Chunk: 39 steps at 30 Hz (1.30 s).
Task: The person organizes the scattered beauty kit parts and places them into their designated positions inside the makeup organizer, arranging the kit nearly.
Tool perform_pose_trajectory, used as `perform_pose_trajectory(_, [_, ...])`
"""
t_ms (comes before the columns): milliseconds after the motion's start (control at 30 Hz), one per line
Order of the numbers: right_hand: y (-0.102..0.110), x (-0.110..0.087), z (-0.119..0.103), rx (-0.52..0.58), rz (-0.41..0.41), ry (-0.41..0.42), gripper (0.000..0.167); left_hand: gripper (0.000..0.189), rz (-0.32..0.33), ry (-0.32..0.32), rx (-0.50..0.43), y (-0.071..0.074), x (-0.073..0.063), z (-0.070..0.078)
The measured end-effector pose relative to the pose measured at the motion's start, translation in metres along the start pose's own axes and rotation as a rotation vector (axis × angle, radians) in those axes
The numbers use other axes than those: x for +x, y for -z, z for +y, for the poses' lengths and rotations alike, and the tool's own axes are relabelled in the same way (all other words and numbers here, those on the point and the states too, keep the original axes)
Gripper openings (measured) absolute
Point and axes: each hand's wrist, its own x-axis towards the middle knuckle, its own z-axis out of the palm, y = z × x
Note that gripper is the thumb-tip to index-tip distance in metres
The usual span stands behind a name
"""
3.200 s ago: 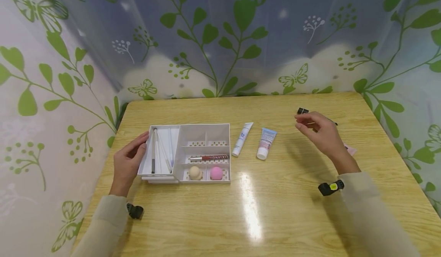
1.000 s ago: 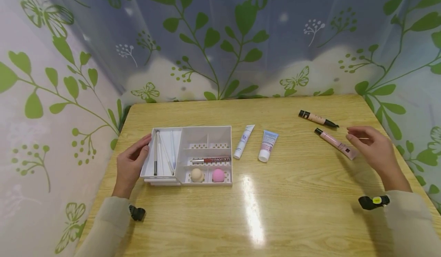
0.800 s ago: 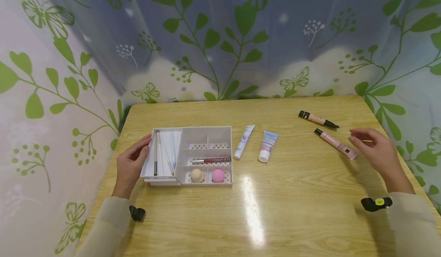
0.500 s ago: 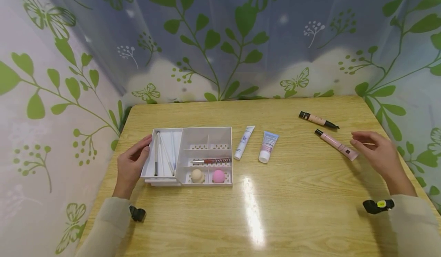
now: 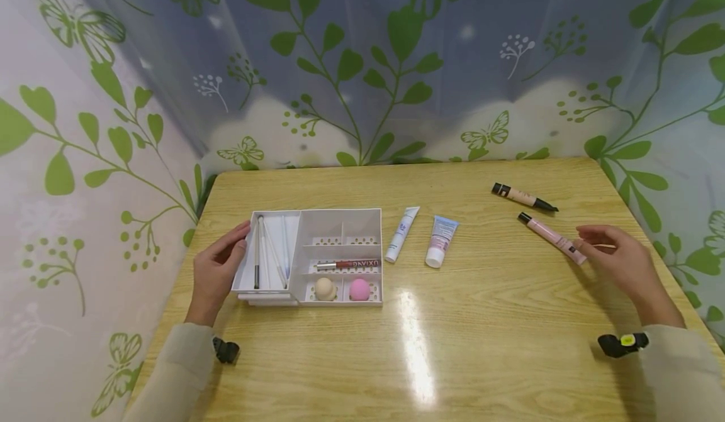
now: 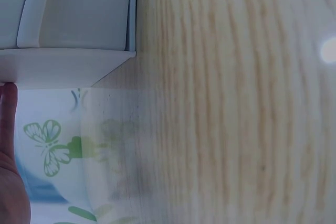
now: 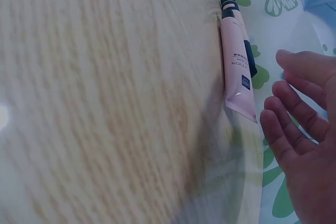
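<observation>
My left hand (image 5: 215,271) rests against the left side of a white organizer box (image 5: 321,224). In the left wrist view a straight digit (image 6: 7,119) touches the outer wall of the box (image 6: 58,69). Above the tail of a pink cosmetic tube (image 5: 552,238) hovers my right hand (image 5: 620,268), its fingers loosely bent and holding nothing. The right wrist view has a gap between that hand (image 7: 304,129) and the pink tube (image 7: 234,51). Behind the pink tube lies a beige tube with black ends (image 5: 522,197).
Slim brushes (image 5: 257,252) lie in the box's left compartment. On its right side are a red-and-silver lip tube (image 5: 348,263), a beige sponge (image 5: 324,288) and a pink sponge (image 5: 359,289). A narrow white tube (image 5: 402,234) and a blue-white tube (image 5: 441,241) lie right of the box.
My right hand has moved right from over the beige and pink tubes, uncovering both. Lately it has come slightly nearer the table's front, beside the pink tube's tail. My left hand stays at the box.
</observation>
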Motion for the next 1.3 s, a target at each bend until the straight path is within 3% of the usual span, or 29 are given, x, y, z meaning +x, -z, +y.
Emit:
perform_pose_trajectory(267, [-0.005,0.002,0.001,-0.087,-0.117,-0.063,0.056,0.031,0.001,-0.004,-0.007,0.000,0.000,-0.001])
perform_pose_trajectory(533, [-0.010,0.004,0.002,-0.193,-0.134,-0.020,0.050,0.031,0.004,0.002,-0.008,0.000,0.000,-0.002])
perform_pose_trajectory(733, [-0.011,0.005,0.000,-0.231,-0.157,-0.042,0.051,0.031,0.004,0.005,-0.014,0.000,-0.001,-0.001])
perform_pose_trajectory(1033, [-0.010,0.002,-0.001,-0.204,-0.114,-0.051,0.044,0.031,0.009,0.016,0.007,0.000,-0.001,-0.001])
perform_pose_trajectory(1300, [-0.005,-0.001,-0.015,-0.012,-0.008,-0.106,0.053,0.031,0.007,0.018,0.001,0.000,-0.001,-0.001])
